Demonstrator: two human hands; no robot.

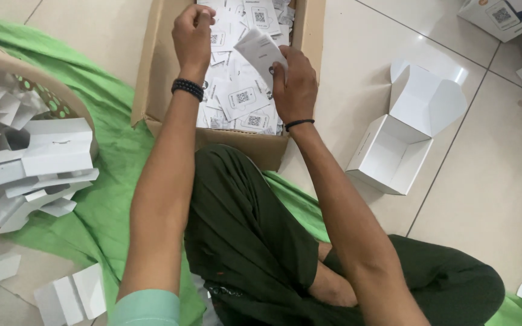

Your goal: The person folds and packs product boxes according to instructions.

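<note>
Hands over a brown carton (152,72) of white leaflets: right hand (295,81) fingers clamp one folded leaflet (261,51); left hand (192,33) fingertips pinched together; open white box (394,151) sits right.

Pale tiled floor (502,199), spread with green cloth (113,199); on it a cardboard box (243,148) of white cards, an open white carton (403,136), flat white blanks (37,169).

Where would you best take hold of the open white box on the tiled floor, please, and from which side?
Probably grip the open white box by its near side wall, coming from above with fingers inside the cavity and thumb outside. It lies with the mouth facing up and its lid flaps folded back on the far side, so the near rim is free. The right hand, now holding a leaflet, is closest.
</note>
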